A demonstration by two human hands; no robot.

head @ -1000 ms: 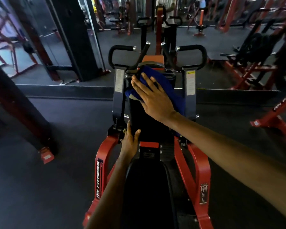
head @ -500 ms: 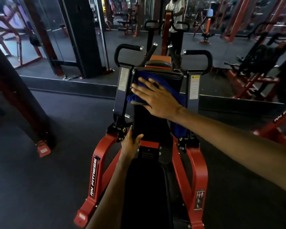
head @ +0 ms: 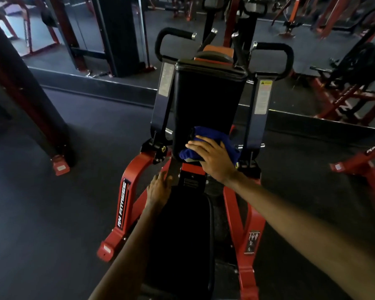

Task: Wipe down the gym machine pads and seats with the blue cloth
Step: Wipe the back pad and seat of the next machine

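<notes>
Moved down since a second ago: right hand [head: 213, 162] and cloth [head: 207, 132], from the top of the pad [head: 208, 98] to its lower edge. Pressing the cloth flat against the pad there, fingers [head: 196, 146] straight and spread, not curled round it. Bunched blue folds showing above the knuckles and to their left. Left hand [head: 159, 189] low at the far end of the seat [head: 182, 234], just below the pad, fingers loosely extended, touching a metal bracket beside the red frame [head: 130, 187], gripping nothing.
</notes>
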